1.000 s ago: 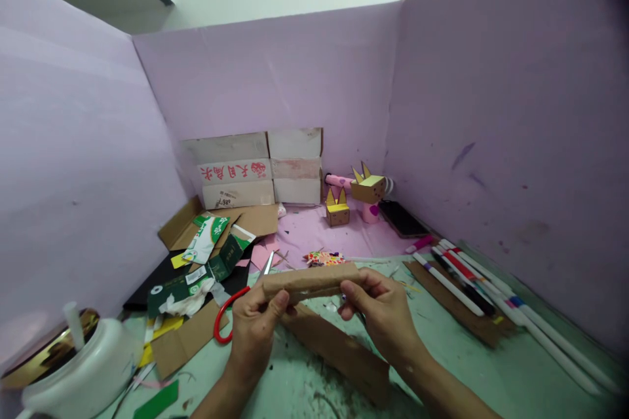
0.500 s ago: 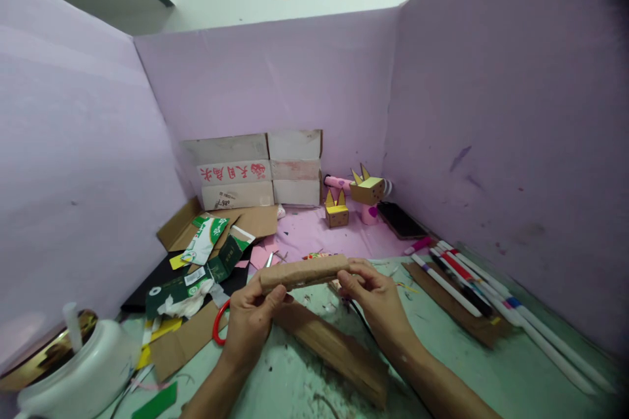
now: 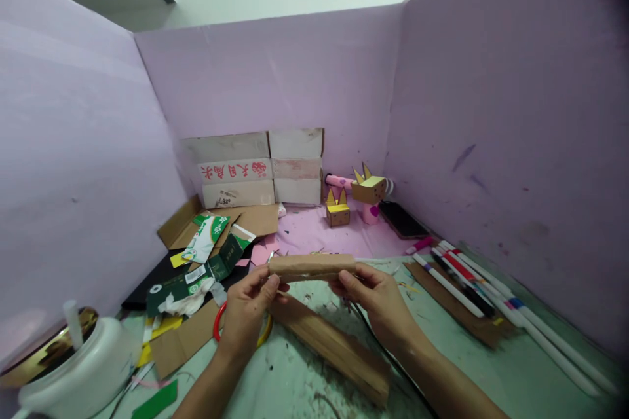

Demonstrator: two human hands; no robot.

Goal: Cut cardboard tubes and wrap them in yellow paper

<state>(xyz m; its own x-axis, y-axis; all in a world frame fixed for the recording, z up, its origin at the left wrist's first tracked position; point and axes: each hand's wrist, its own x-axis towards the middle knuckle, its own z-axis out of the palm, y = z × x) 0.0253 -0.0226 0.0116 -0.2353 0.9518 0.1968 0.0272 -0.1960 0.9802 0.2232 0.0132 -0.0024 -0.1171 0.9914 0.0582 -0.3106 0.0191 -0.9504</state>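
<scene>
A folded strip of brown cardboard [image 3: 312, 266] is held level above the table between both hands. My left hand [image 3: 248, 308] pinches its left end, thumb in front. At the right end, my right hand [image 3: 371, 294] grips it between thumb and fingers. Beneath them a longer piece of brown cardboard [image 3: 334, 350] lies slantwise on the table. Scissors with red and yellow handles [image 3: 219, 322] lie partly hidden behind my left hand. A dark cable [image 3: 376, 337] runs under my right wrist.
Cardboard scraps and a green carton [image 3: 223, 262] lie to the left, near a white pot-shaped container [image 3: 81, 363]. Several markers [image 3: 457, 285] lie at right beside a phone [image 3: 401, 219]. Small cardboard boxes with yellow ears [image 3: 338, 215] stand at the back before a white cardboard panel [image 3: 236, 170].
The cardboard strip has shifted slightly right and is held more level. My left hand has moved a little, so the yellow scissor handle shows now.
</scene>
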